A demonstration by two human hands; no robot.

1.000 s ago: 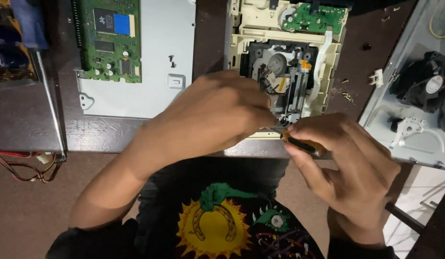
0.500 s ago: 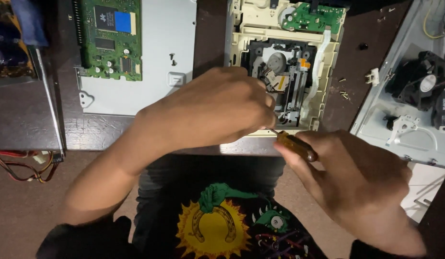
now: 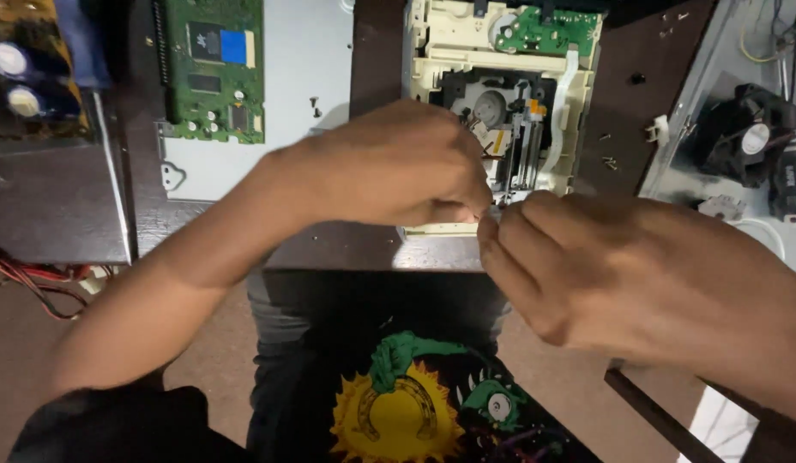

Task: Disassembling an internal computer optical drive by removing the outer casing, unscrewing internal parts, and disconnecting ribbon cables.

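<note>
An opened cream-coloured disc drive (image 3: 454, 39) lies on the dark table, with a small green board (image 3: 548, 30) at its far end and a black laser mechanism (image 3: 501, 107) in the middle. My left hand (image 3: 389, 163) covers the drive's near left part, its fingertips pinched at the front edge. My right hand (image 3: 612, 266) is curled into a fist, and its fingertips meet the left hand's at that edge. The screwdriver is hidden inside the right fist.
A large green circuit board (image 3: 214, 69) sits on a grey metal plate (image 3: 308, 103) at the left. A black fan (image 3: 745, 137) lies in a grey casing at the right. Red wires (image 3: 29, 279) hang at the left edge. A dark rod (image 3: 655, 420) crosses the lower right.
My right hand has risen to the drive's front edge and now meets the left hand's fingertips. The amber screwdriver handle seen earlier is covered by the fist.
</note>
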